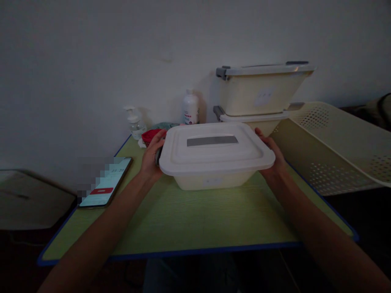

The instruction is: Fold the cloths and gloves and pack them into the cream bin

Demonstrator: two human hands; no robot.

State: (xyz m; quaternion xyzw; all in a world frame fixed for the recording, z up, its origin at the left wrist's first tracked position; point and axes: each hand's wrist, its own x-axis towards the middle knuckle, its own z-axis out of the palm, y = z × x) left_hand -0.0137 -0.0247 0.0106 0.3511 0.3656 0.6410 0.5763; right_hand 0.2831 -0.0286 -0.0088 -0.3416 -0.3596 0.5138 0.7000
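Observation:
A cream plastic storage box [214, 181] with a white lid [214, 152] stands in the middle of a small green table [195, 219]. The lid has a grey strip on top. My left hand [152, 156] grips the box's left end at the grey side latch, fingers curled round the lid's edge. At the right end my right hand [273, 156] wraps round the lid's rim in the same way. Both forearms reach in from the bottom of the view.
A lit phone [106, 183] lies at the table's left edge. Two lidded boxes [259, 91] are stacked at the back right beside a perforated cream basket [336, 146]. A pump bottle [134, 122], a white bottle [190, 108] and a red object [151, 135] stand by the wall.

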